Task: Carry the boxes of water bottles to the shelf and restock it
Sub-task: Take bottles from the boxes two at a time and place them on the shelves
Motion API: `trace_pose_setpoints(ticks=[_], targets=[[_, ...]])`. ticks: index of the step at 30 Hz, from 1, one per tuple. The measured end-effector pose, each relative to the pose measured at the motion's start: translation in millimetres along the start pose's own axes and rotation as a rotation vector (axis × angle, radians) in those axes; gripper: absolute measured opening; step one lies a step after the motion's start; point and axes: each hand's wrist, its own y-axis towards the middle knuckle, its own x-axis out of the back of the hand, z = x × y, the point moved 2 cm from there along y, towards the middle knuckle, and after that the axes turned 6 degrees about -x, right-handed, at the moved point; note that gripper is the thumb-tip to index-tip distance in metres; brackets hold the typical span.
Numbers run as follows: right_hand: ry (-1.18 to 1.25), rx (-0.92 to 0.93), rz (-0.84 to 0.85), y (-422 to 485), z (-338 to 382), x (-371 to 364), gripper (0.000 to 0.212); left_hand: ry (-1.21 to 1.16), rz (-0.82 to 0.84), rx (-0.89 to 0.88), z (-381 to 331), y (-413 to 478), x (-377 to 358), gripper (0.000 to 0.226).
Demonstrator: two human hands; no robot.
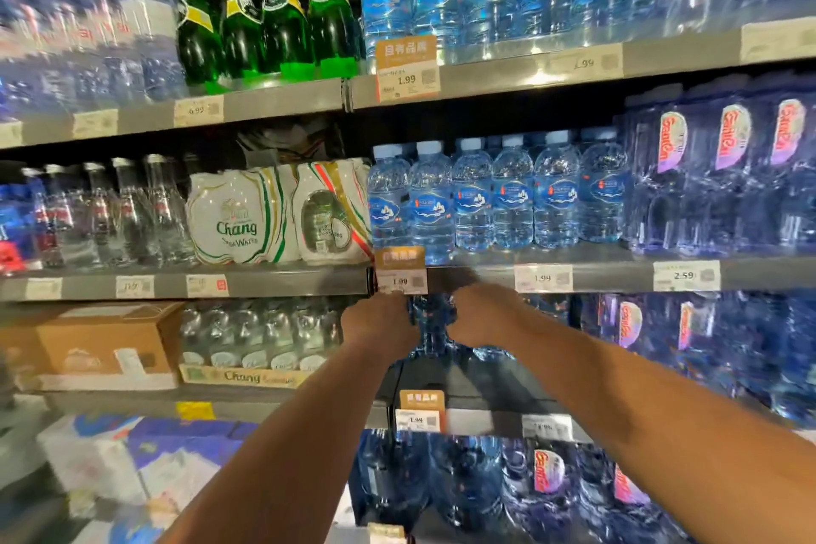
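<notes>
- Flanking a blue water bottle with left grip and right grip, each touching one side of it.
- Hiding all fingers behind the backs of the hands and blur; cannot tell whether clasping the bottle or pressing it flat.
- Standing upright, long axis vertical, over the dark shelf, just below the price tag.
- Lying straight ahead, midway between both grips, neither looking nearer.
- Judging the coming move: pushing straight back into the bay, keeping the axis vertical, staying left of the pink-labelled bottles.
</notes>
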Motion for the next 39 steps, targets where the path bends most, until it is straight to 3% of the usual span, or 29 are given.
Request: trace_pose_setpoints(ticks=[6, 11, 16, 20, 26, 33, 39], targets=[[-0.038, -0.04, 0.128, -34.7, 21.1, -23.8, 0.026, -0.009, 0.051, -0.044, 13.5, -42.8, -17.8, 0.035], [-0.027, -0.077, 0.19, -64.0, 54.4, -61.5, 0.042, -0.006, 0.11, -0.083, 42.3, -88.2, -40.5, 0.033], [0.014, -0.129, 0.208, -105.8, 82.2, -102.5, 0.035, -0.036, 0.234, -0.091, 63.7, -130.2, -81.3, 0.035], [0.039, -0.16, 0.31, -132.0, 93.3, -144.6, 0.044, -0.08, 0.292, -0.119, 68.3, -154.0, -126.8, 0.032], [0.057, -0.196, 0.445, -149.8, 91.1, -220.0, 0.032, -0.099, 0.434, -0.109, 60.5, -176.7, -206.5, 0.032], [0.052, -0.149, 0.63, -146.1, 80.5, -319.8, 0.035, -0.122, 0.641, -0.084, 48.2, -198.9, -311.7, 0.045], [0.085, -0.154, 0.805, -151.8, 66.3, -421.7, 0.023, -0.133, 0.819, -0.057, 38.3, -218.5, -401.0, 0.035]])
